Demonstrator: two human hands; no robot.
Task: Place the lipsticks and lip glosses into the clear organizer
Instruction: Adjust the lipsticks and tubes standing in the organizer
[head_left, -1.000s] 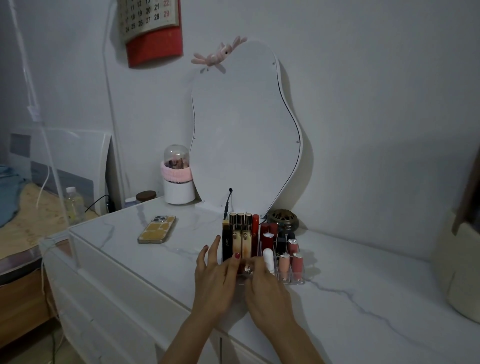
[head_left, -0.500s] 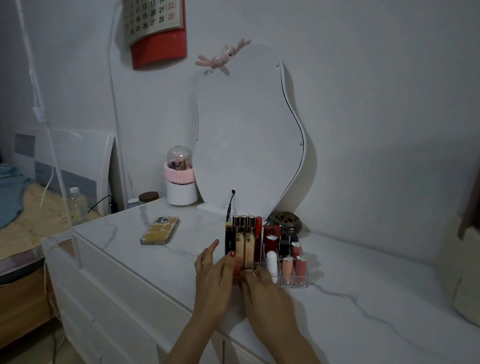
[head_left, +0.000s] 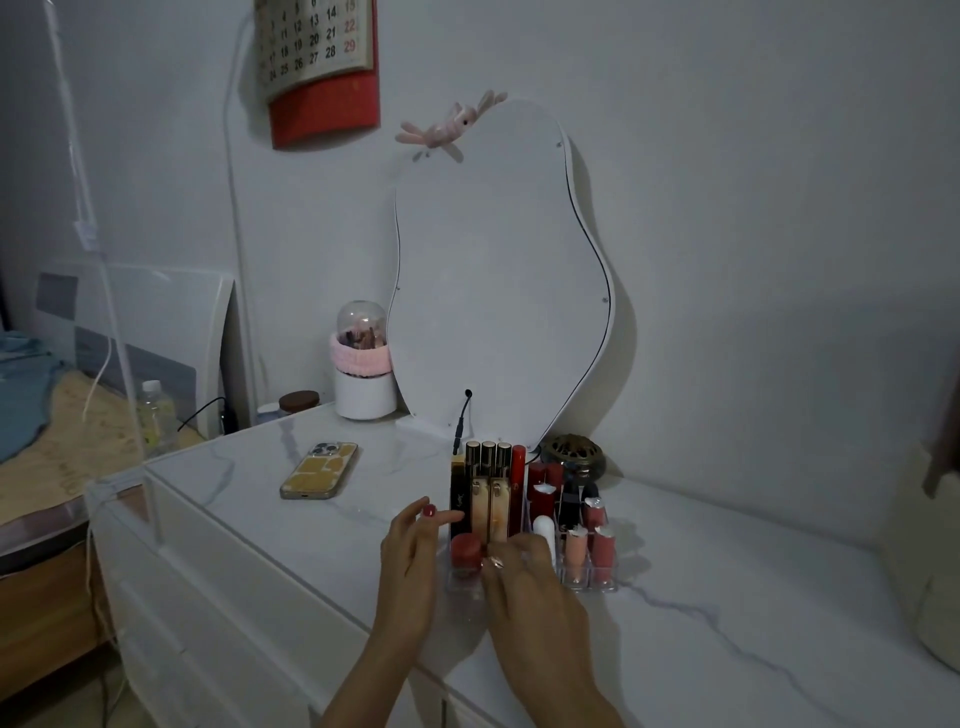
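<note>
The clear organizer (head_left: 592, 581) stands on the white marble-look dresser top (head_left: 727, 597), in front of the mirror. It holds tall black-and-gold lipsticks (head_left: 483, 488), a slim red tube (head_left: 518, 480), red lipsticks (head_left: 543, 493), a white tube (head_left: 544, 527), two pink lip glosses (head_left: 588, 551) and a small red-capped pot (head_left: 466, 553) at the front left. My left hand (head_left: 410, 561) lies by the organizer's left side, its fingers loosely extended and its fingertips near the wall. My right hand (head_left: 524, 582) covers the front middle compartments with bent fingers; what they touch is hidden.
A phone (head_left: 319, 470) in a yellow case lies to the left. A wavy white mirror (head_left: 498, 270) leans on the wall, with a white brush holder (head_left: 363, 374) beside it and a dark brass burner (head_left: 571, 457) behind the organizer. The dresser's front edge runs just below my wrists.
My left hand has slid left off the organizer's front, uncovering the small red-capped pot. My right hand stays at the front compartments. The camera has moved closer.
</note>
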